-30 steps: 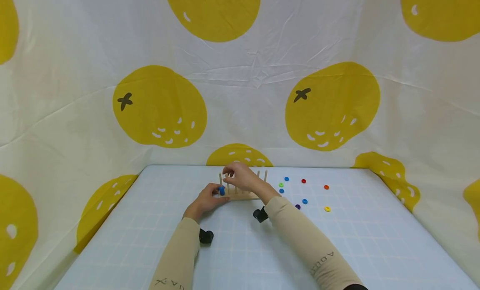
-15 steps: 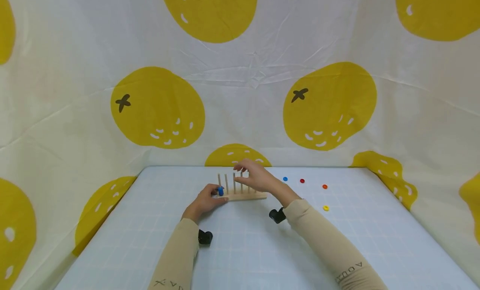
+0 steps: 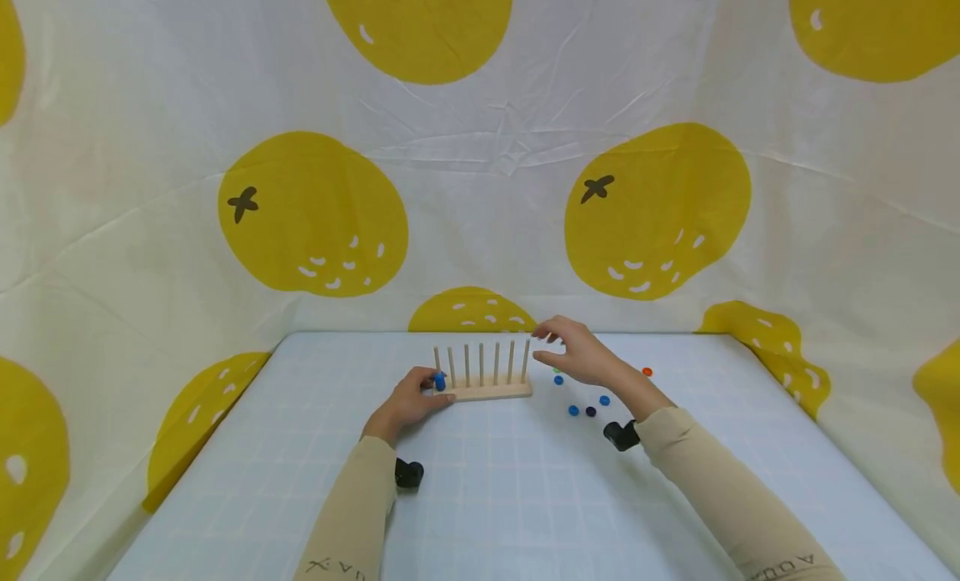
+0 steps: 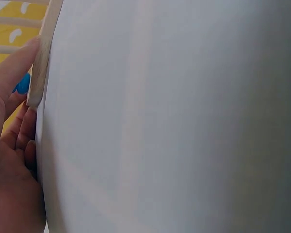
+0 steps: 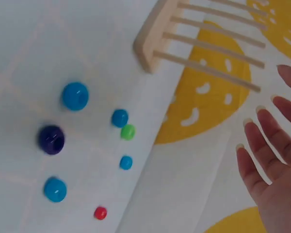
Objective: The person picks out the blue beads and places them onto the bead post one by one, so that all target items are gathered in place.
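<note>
Just below the centre of the frame in the head view, a wooden peg rack [image 3: 491,391] stands upright on the pale checked worktop [image 3: 465,489], its seven thin pegs [image 3: 482,364] in a single row. Blue beads [image 3: 440,382] sit low at the leftmost peg; how many there are I cannot tell. The left hand [image 3: 405,404] is clamped on that end of the rack, thumb against the front edge of the base and fingers tucked round behind, as the left wrist view also shows. The right hand [image 3: 577,354] hangs raised just beside the rightmost peg, its fingers loosely bent and apart from the thumb. Below it, right of centre, two blue beads [image 3: 604,401] and a dark purple bead [image 3: 591,412] lie near one another, with a further blue bead [image 3: 558,380] higher up and an orange bead [image 3: 647,371] beyond the wrist. In the right wrist view, a green bead [image 5: 128,132] touches or nearly touches a blue one at the middle left, and a red bead [image 5: 100,212] lies at the lower left. A white cloth backdrop [image 3: 487,214] printed with large yellow fruits [image 3: 315,231] fills the upper frame.
</note>
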`<state>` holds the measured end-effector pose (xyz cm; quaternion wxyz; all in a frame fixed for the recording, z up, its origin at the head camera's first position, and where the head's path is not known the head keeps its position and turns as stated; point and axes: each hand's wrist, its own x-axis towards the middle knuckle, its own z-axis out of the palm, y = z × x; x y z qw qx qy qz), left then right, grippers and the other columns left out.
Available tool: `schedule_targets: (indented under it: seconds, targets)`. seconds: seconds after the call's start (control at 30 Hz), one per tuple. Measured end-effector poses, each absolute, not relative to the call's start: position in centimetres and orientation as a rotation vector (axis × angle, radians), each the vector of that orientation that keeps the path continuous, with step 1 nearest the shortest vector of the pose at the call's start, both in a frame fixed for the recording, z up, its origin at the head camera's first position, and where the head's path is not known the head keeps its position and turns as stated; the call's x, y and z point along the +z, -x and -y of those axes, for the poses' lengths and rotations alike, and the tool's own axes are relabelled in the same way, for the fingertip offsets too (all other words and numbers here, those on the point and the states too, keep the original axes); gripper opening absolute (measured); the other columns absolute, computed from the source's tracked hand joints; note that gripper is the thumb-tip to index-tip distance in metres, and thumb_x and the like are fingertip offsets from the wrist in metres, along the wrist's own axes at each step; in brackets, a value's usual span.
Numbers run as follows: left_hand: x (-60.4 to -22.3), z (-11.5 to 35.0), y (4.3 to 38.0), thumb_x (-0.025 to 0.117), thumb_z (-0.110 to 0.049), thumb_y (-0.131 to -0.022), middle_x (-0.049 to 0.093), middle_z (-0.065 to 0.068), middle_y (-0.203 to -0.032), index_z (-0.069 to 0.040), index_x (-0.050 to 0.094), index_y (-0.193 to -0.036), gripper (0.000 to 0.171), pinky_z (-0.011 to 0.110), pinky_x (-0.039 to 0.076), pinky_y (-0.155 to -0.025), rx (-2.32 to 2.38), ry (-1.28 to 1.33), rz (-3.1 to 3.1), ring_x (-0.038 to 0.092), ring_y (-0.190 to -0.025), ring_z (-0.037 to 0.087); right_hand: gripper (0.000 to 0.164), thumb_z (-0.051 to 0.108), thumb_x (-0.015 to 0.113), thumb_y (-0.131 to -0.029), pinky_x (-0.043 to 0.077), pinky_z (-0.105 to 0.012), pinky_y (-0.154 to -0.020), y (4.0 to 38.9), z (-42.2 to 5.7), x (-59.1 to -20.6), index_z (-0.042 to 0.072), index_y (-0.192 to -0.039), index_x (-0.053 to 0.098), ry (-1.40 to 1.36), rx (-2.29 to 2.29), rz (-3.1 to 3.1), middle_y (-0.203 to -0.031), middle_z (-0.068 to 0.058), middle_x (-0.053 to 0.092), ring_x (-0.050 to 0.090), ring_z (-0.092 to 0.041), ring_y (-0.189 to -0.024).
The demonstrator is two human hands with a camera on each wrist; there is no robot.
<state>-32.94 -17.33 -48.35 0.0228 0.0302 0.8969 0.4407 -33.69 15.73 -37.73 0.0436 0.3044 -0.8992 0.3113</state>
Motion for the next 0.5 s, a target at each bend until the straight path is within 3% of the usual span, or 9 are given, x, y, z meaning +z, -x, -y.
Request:
schedule_targets:
  seconds: [0.17,0.5]
  targets:
    - [-48.2,17.3,32.8,0.081,-0.030,-0.089,0.057,0.015,-0.132,-0.006,0.060,-0.134,0.055,0.055,0.040,-0.110,1.354,-0.084,-2.775,0.053,-0.122,0.034,0.035,0.018,0.072,-0.097,0.051,-0.050,-0.094,33.2,-18.6,-38.8,0.003,-0.127,0.062,-0.848,0.934,2.803,-0.121,-0.012,0.064,0.059,-0.035,-0.109]
    - [-47.9,17.1,32.5,0.081,-0.030,-0.089,0.057,0.017,-0.132,-0.005,0.058,-0.136,0.058,0.055,0.038,-0.111,1.355,-0.056,-2.760,0.052,-0.122,0.034,0.032,0.019,0.072,-0.097,0.050,-0.037,-0.085,33.0,-23.3,-41.4,0.002,-0.123,0.065,-0.706,0.913,2.929,-0.112,-0.012,0.067,0.056,-0.023,-0.097]
